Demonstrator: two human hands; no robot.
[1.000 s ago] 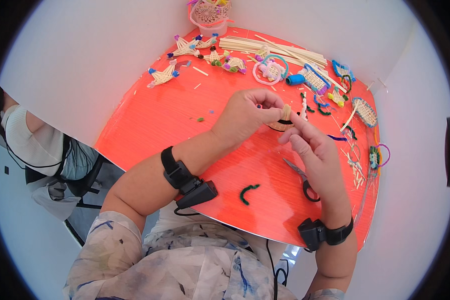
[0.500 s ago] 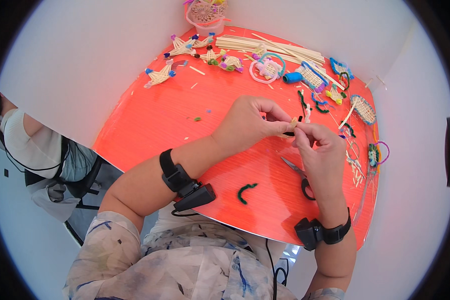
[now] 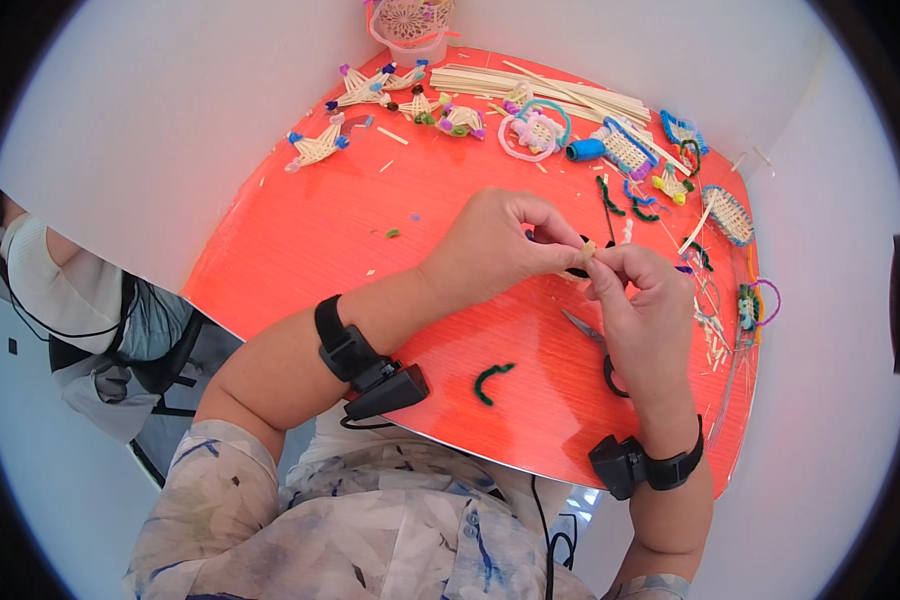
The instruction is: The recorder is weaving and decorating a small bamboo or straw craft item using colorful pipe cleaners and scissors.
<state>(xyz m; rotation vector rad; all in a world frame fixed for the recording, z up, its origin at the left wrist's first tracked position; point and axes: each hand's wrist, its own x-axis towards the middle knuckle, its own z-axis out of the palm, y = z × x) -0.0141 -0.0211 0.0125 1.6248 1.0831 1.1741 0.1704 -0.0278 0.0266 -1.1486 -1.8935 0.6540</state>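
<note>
Over the middle of the orange table point(image 3: 300, 240), my left hand point(image 3: 495, 250) and my right hand point(image 3: 640, 300) meet fingertip to fingertip. Together they pinch a small tan woven piece point(image 3: 589, 248) with a dark pipe cleaner under it, mostly hidden by my fingers. A green curled pipe cleaner point(image 3: 491, 380) lies on the table near my left wrist. Scissors point(image 3: 595, 345) lie partly under my right hand. Black bands sit on both wrists.
Star-shaped woven straw pieces point(image 3: 320, 145) and a bundle of straw sticks point(image 3: 540, 88) lie along the far edge. More woven shapes and coloured pipe cleaners point(image 3: 630, 200) crowd the right side. A clear cup point(image 3: 410, 35) stands at the far edge. Another person point(image 3: 60, 300) sits at left.
Both hands have shifted slightly nearer to me and closed in on the small woven piece. The fingers of my right hand now pinch it closer to my left.
</note>
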